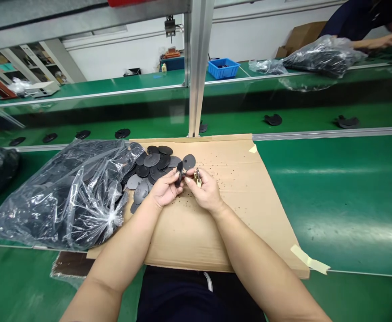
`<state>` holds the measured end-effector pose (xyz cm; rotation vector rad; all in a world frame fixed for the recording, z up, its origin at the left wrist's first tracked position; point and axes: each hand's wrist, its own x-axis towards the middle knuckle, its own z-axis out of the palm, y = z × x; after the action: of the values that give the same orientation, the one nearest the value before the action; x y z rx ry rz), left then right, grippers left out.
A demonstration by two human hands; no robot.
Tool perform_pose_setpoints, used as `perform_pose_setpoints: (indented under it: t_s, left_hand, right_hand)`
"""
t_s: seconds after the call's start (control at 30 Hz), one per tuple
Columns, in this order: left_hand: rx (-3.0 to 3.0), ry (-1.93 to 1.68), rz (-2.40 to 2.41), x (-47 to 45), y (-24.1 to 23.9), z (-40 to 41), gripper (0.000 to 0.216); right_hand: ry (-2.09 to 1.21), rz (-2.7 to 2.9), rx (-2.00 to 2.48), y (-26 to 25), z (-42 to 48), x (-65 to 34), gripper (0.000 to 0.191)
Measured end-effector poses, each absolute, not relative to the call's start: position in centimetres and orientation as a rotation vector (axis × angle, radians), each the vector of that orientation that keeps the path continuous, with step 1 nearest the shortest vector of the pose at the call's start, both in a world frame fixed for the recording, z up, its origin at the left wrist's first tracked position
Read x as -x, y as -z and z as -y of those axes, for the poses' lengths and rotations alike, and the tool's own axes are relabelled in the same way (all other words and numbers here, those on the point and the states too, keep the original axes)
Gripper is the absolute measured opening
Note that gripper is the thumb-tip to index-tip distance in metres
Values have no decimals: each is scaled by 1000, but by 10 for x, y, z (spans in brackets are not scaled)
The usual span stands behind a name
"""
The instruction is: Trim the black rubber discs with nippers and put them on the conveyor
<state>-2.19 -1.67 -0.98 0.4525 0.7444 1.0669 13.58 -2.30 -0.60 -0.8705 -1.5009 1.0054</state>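
My left hand point(166, 189) is closed on a thin black plastic disc point(179, 173), held on edge above the cardboard sheet point(189, 246). Close beside it, my right hand point(206, 191) grips a small metal tool point(198, 180) with brass-coloured and silvery parts; its exact kind cannot be made out. The right fingers meet the disc's side, and the contact point is partly hidden. To the left of my hands lies a loose pile of black discs point(151, 160), and a single disc point(189, 161) rests just beyond them. Tiny dark specks are scattered over the cardboard.
A clear plastic bag point(78, 188) full of black discs covers the left side. Behind the cardboard, dark discs point(122, 133) lie spaced along a green belt point(229, 117). A metal post point(199, 67) rises there. Across stand a blue bin point(223, 68) and another person's arm point(377, 43).
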Motion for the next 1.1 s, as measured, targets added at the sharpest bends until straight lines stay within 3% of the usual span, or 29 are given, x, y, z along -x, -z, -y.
perform_pose_setpoints:
  t_s: [0.17, 0.6, 0.73, 0.93, 1.1]
  left_hand:
    - [-409, -993, -718, 18, 8, 21, 21]
    - [-357, -959, -767, 17, 5, 22, 21]
    - [-546, -1138, -780, 15, 6, 21, 35]
    - [-907, -1489, -806, 26, 4, 16, 47]
    - [-1219, -1509, -837, 35, 8, 16, 37]
  right_hand:
    - [-672, 1712, 821, 6, 23, -137, 8]
    - [-483, 1901, 732, 2, 24, -140, 15]
    - [-772, 1724, 818, 4, 25, -136, 13]
    - [-1724, 1070, 854, 7, 22, -133, 26]
    - [-1909, 864, 815, 4, 19, -139, 26]
